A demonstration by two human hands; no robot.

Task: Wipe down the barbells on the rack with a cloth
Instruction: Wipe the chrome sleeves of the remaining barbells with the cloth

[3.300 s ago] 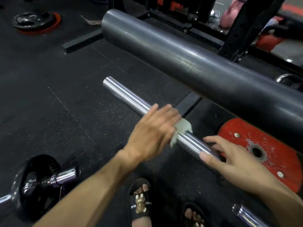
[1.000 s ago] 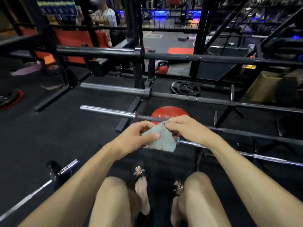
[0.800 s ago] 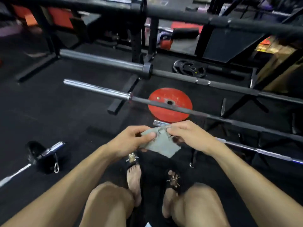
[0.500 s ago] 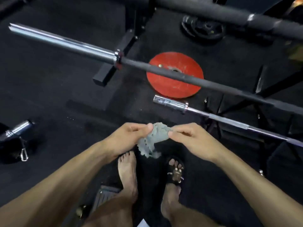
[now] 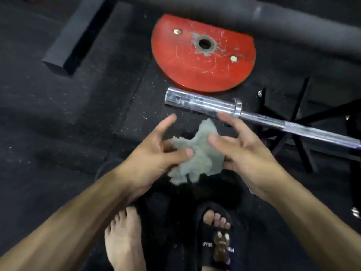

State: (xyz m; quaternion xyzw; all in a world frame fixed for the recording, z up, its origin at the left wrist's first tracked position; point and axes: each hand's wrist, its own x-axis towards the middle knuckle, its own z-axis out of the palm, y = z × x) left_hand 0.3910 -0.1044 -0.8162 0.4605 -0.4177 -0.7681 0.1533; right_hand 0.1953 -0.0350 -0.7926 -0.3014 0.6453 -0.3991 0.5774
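Feet at the bottom of the frame come first, a bare foot (image 5: 123,239) at lower centre-left and a sandal (image 5: 215,241) to its right, both on the dark rubber floor (image 5: 48,118). Above them, at mid-frame, both hands work the cloth (image 5: 197,153), a crumpled grey rag bunched between them. The left hand (image 5: 156,153) pinches it, thumb pressed against the fabric, while its other fingers (image 5: 166,122) splay wide. The right hand (image 5: 242,151) touches the cloth's right edge with spread, loosely bent fingers; whether it truly grips cannot be told. This looks like a regrouping step: the cloth is being gathered or refolded between wipes, not yet on metal. Just beyond the hands, right of centre, lies the chrome barbell (image 5: 203,104), its sleeve end pointing left and its shaft running off to the lower right over the rack (image 5: 300,122). The next move probably calls for wrapping the bunched cloth round that sleeve and sliding it along, one hand steadying the bar. Farther up sit a red plate (image 5: 205,61) flat on the floor and a black block (image 5: 72,34) at upper left, with a thick dark bar (image 5: 273,22) blurred across the top.
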